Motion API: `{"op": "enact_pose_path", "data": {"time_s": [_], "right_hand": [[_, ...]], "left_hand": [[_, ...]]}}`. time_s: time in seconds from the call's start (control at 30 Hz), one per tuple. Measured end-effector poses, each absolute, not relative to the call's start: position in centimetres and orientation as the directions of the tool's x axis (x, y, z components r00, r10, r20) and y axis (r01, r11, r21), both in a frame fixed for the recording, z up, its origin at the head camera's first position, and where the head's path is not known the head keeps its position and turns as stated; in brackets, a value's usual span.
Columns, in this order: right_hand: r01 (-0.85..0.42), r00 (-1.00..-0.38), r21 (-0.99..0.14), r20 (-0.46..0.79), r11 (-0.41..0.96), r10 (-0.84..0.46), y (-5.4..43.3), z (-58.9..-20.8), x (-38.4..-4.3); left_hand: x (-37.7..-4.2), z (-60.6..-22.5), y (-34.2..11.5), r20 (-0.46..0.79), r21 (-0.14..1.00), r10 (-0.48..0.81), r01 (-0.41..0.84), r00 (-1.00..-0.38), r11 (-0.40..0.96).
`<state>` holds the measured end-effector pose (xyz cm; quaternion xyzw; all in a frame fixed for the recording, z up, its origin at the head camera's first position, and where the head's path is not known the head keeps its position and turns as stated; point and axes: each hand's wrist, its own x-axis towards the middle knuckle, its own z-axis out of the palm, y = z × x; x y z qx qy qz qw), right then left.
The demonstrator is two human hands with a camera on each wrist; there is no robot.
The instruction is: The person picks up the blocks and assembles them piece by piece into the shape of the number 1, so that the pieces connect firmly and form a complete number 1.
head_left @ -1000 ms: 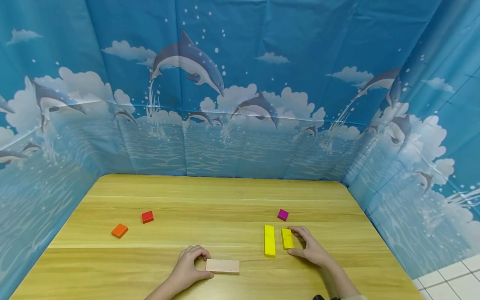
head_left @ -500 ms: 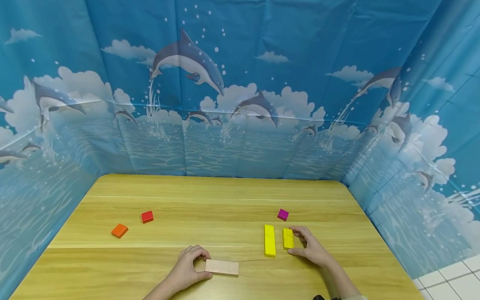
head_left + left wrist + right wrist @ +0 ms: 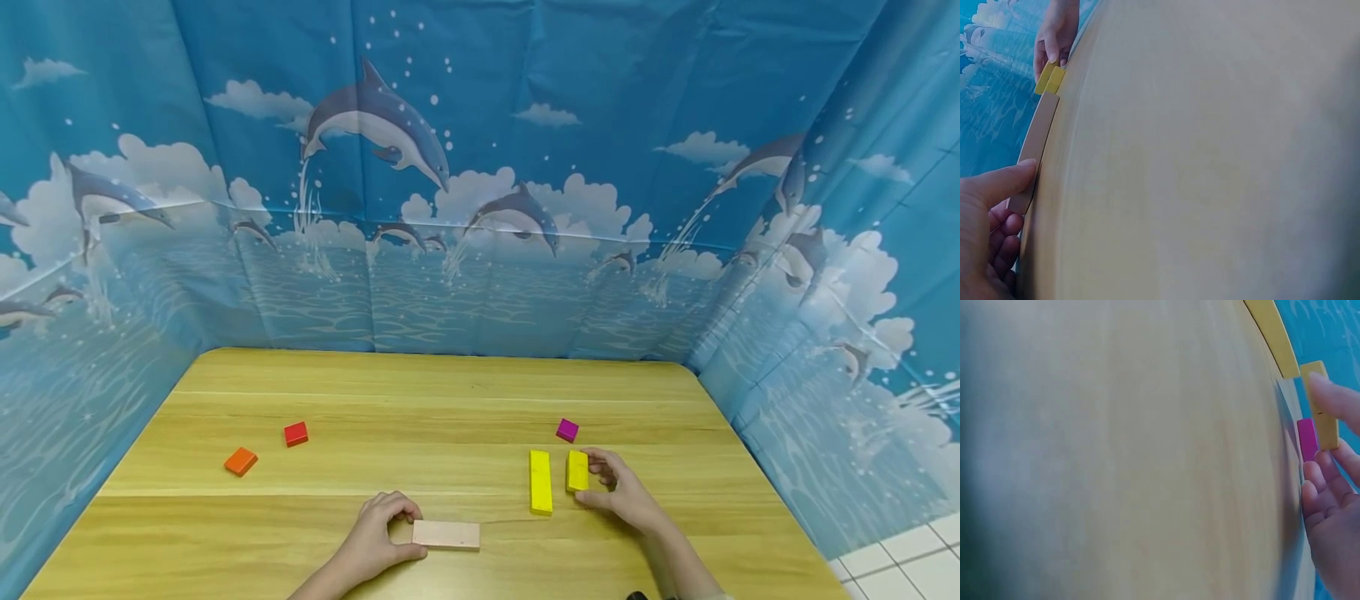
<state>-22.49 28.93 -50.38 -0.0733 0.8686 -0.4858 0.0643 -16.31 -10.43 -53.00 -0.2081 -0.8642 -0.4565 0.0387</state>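
A plain wooden block [image 3: 446, 535] lies flat near the table's front. My left hand [image 3: 377, 532] pinches its left end between thumb and fingers, as the left wrist view also shows. To the right, a short yellow block [image 3: 577, 472] is held by my right hand [image 3: 624, 493], thumb at its near end and fingers at the far end. In the right wrist view this yellow block [image 3: 1320, 406] appears raised over the table, the thumb [image 3: 1335, 399] across it. Just left of it, a longer yellow block [image 3: 540, 482] lies lengthwise away from me.
A small purple block [image 3: 567, 430] lies behind the two yellow ones. On the left of the wooden table [image 3: 420, 392] are a red block [image 3: 296, 434] and an orange block [image 3: 241, 462]. A dolphin-printed curtain [image 3: 480, 275] hangs along the back and sides.
The short yellow block in my right hand has shifted slightly up and away in the head view. My left hand and the plain wooden block have hardly moved.
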Motion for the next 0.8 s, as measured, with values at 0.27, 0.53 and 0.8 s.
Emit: {"op": "enact_pose_path", "data": {"time_s": [0.27,0.53,0.8], "right_hand": [[-0.040,-0.984,-0.877,-0.049,0.479,-0.173,26.9,-48.8,-22.5],[-0.161,-0.967,-0.875,0.047,0.457,-0.249,24.7,-48.7,-22.8],[-0.193,-0.960,-0.881,0.079,0.433,-0.267,22.1,-48.4,-22.8]], "left_hand": [[-16.2,-53.0,-10.5,0.248,0.776,0.325,0.388,-0.913,0.497],[-16.2,-53.0,-10.5,0.250,0.778,0.329,0.391,-0.911,0.491],[-16.2,-53.0,-10.4,0.252,0.782,0.328,0.391,-0.910,0.485]]}}
